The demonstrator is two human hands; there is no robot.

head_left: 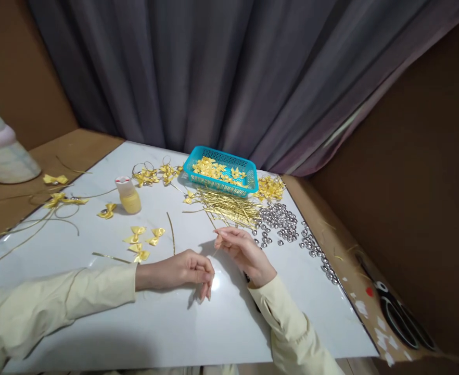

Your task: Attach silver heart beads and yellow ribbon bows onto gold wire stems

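Observation:
My right hand [247, 254] pinches a thin gold twist tie [211, 221] between thumb and fingers, above the white board [151, 323]. My left hand [190, 270] is beside it, lower and to the left, with its fingers curled; what they hold, if anything, I cannot make out. Beyond the hands lies a pile of gold twist ties [229, 205]. Several silver heart-like beads [278, 221] are spread to its right. Left of the hands lie yellow ribbon bows [139, 252].
A blue basket [252, 182] with yellow bows stands at the back, a bow pile [270, 188] beside it. To the left are a small bottle with a yellow lower part [130, 200], bows with ties [146, 174] and a large tumbler [7, 156]. Black scissors [399, 320] lie at right.

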